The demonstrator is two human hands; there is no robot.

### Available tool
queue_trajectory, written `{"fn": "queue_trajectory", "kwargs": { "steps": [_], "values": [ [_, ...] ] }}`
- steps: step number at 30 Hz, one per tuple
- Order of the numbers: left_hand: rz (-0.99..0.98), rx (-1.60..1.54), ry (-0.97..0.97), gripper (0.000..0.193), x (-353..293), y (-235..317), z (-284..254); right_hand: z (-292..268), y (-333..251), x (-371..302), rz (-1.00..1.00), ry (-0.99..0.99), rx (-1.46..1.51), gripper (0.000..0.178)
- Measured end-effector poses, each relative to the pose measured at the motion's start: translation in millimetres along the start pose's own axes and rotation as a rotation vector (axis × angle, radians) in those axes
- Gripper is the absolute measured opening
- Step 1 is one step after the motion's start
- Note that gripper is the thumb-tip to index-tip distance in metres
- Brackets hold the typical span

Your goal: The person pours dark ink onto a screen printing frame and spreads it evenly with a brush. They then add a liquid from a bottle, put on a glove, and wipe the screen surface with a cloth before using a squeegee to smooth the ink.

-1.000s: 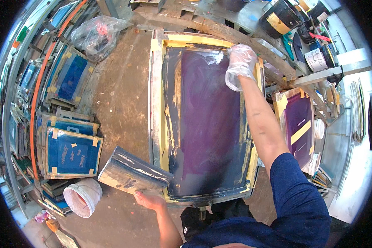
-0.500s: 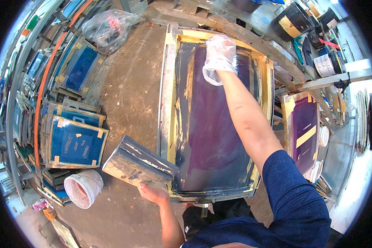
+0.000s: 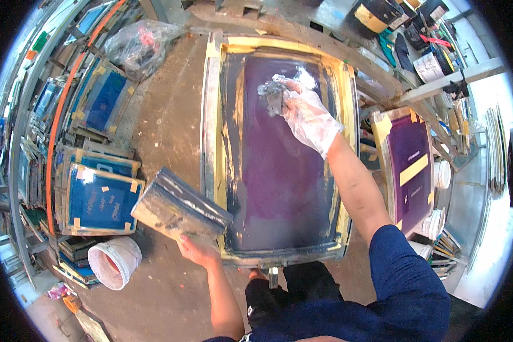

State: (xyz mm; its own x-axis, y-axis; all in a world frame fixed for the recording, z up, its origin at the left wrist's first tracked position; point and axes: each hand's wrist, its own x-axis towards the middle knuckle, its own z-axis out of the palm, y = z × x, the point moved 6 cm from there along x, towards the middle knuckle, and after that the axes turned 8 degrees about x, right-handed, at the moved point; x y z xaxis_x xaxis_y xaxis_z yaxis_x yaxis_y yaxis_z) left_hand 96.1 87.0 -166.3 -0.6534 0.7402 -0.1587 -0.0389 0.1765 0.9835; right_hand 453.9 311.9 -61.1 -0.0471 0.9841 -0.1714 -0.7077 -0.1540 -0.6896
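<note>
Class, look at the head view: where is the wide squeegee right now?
The wide squeegee sits lower left of centre, held in the left hand, its blade touching the near-left corner of the purple printing screen, above a white bucket on the floor.

**Count of things in view**

One large screen-printing frame with purple mesh lies in the middle; one smaller purple screen sits right. One squeegee, one grey rag, one white bucket, one plastic bag. Blue screens stacked left: several, exact number unclear.
</note>
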Motion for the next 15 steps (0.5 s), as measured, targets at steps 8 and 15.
{"fn": "queue_trajectory", "kwargs": {
  "steps": [8, 15],
  "values": [
    [0.040, -0.090, -0.008, 0.040, 5, 1, 9, -23, 96, -114, 0.271, 0.114, -0.397, 0.030],
    [0.053, -0.065, -0.088, 0.040, 2, 13, 11, 20, 90, -116, -0.460, -0.265, -1.529, 0.016]
  ]
}}
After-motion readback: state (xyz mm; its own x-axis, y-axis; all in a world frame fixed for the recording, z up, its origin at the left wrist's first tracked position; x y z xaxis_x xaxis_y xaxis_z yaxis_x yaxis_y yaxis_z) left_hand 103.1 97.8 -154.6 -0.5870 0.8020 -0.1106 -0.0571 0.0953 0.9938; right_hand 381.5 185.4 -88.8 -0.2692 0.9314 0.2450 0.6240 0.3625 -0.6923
